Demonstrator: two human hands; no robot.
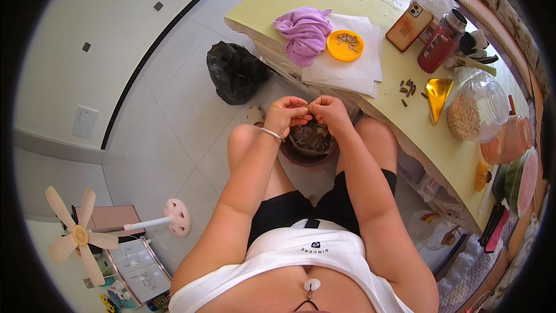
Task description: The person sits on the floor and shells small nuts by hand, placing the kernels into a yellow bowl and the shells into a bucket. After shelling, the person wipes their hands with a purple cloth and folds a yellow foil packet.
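Observation:
My left hand [288,117] and my right hand [329,112] meet over a round bin [307,157] between my knees. The fingertips of both are pinched together on a small brown piece [308,108], mostly hidden by the fingers; its kind cannot be made out. Inside the bin lie brownish scraps [313,139] and thin plastic. A yellow round lid [332,53] on the table in front holds several small pale-brown pieces [349,40]. To its right, several dark brown oblong pieces [410,88] lie loose on the tabletop.
White sheets [370,69] and a purple cloth [304,32] lie on the table [260,8]. Along its right stand a phone [409,26], a red bottle [438,46] and a clear jar [465,113]. A black bag [234,72] sits on the floor; a fan [81,235] stands at left.

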